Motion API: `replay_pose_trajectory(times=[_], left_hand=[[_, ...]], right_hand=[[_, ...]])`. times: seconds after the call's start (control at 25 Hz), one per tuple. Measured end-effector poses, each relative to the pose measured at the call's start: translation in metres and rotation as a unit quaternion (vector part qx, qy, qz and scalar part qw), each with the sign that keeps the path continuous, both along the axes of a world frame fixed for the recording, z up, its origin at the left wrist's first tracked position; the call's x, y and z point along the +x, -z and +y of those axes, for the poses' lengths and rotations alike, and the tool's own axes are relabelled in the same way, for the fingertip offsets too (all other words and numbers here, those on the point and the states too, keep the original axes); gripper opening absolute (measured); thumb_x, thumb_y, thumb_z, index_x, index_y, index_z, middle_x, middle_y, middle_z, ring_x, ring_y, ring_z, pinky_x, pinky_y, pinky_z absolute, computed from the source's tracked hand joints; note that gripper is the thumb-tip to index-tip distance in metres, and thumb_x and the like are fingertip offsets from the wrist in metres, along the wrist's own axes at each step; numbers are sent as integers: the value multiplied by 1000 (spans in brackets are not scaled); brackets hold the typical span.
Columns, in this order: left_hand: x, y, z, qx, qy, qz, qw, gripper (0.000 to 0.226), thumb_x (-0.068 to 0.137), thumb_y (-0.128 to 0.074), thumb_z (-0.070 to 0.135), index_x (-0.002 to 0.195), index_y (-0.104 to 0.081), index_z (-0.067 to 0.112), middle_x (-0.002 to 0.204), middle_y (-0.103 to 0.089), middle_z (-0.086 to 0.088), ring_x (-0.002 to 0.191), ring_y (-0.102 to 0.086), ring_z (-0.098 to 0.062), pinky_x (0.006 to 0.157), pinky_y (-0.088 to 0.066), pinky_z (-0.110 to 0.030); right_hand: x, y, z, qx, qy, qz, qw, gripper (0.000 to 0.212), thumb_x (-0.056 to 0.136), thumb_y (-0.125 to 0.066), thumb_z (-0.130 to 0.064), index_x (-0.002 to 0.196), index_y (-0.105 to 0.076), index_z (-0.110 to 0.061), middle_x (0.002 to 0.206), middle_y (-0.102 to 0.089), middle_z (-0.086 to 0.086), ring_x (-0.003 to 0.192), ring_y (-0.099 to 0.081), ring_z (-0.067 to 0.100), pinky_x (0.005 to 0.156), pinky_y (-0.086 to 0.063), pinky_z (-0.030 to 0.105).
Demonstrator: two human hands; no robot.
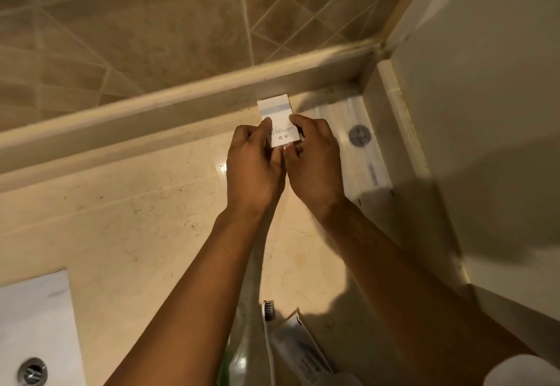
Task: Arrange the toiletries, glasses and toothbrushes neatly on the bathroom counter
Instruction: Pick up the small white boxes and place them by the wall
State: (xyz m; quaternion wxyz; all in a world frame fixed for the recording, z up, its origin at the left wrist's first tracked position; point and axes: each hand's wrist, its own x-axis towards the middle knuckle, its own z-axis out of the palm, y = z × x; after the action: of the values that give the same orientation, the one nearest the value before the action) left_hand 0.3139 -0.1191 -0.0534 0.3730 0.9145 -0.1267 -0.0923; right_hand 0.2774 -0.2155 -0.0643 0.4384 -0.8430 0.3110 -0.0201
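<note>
Small white box (277,122) pinched between left hand (253,164) and right hand (315,158), close together, near the bench's (136,234) back edge. Toothbrush (268,319) lying by the front edge.

Warm dim light; glare on counter (151,234); arm shadows at right wall (485,113) (soft); wide-angle bending, edges blurred.

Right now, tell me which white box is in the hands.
The small box by the back ledge, pinched by both hands; the long box lies untouched beside the wall.
</note>
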Motion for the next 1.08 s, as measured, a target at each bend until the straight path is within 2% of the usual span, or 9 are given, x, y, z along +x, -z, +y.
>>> replay_pose_trajectory(times=[0.16,0.28,0.36,0.44,0.64,0.76,0.84,0.96,1.08], left_hand=[[1,1,0,-3,-7,16,1000,50,92,-67,15,141,-56,13,117,-59,-9,94,-59,-18,78,-33,-10],[-7,-7,3,4,11,25,1000,63,92,-66,16,150,-44,14,126,-58,-11,107,-59,-21,88,-43,-18],[-18,-19,7,-7,-16,15,1000,68,89,-64,11,152,-39,10,130,-56,-13,110,-60,-23,94,-48,-25],[-34,-30,16,-52,-71,11,996,61,88,-63,9,147,-47,9,129,-57,-12,102,-63,-19,91,-53,-27],[-112,-49,44,-76,-57,17,995,35,92,-61,15,126,-66,13,114,-65,-7,90,-67,-15,82,-57,-30],[-179,-47,71,-50,0,30,998,27,93,-61,15,118,-70,13,107,-68,-5,89,-67,-16,84,-55,-30],[-219,-43,92,-27,30,39,998,23,94,-61,14,115,-70,14,105,-68,-5,90,-67,-18,83,-51,-26],[-270,-42,122,10,62,64,996,21,92,-62,10,112,-69,10,101,-67,-10,89,-64,-25,79,-47,-30],[-302,-40,147,36,65,98,992,14,91,-62,6,103,-69,7,97,-65,-11,88,-62,-27,79,-50,-40]], right_hand=[[1,-1,0,-11,-3,2,1000,52,95,-63,-9,144,-47,-18,140,-49,7,127,-55,22,100,-55,36],[-9,-9,3,2,9,-29,1000,58,89,-66,-6,141,-47,-19,138,-48,7,121,-57,22,98,-55,37],[-24,-17,2,0,29,-55,998,58,87,-69,-5,139,-49,-20,138,-48,6,109,-59,11,92,-57,27],[-50,-21,-1,-2,44,-62,997,50,88,-70,-8,134,-53,-21,136,-52,3,97,-59,2,88,-56,16],[-156,-26,-3,10,8,-31,999,31,88,-63,-9,118,-65,-13,116,-63,5,98,-61,7,78,-41,-1],[-219,-27,3,17,-10,25,1000,27,87,-60,-8,112,-68,-14,114,-63,4,89,-60,4,77,-43,2],[-256,-27,8,6,-24,58,998,24,89,-63,-10,111,-68,-14,113,-62,3,88,-61,7,83,-49,12],[-302,-31,23,15,-39,97,994,22,91,-65,-14,113,-67,-14,114,-60,3,93,-61,12,90,-53,27],[-335,-37,47,30,-59,115,991,19,92,-64,-15,110,-65,-19,111,-59,-2,91,-60,7,84,-53,23]])
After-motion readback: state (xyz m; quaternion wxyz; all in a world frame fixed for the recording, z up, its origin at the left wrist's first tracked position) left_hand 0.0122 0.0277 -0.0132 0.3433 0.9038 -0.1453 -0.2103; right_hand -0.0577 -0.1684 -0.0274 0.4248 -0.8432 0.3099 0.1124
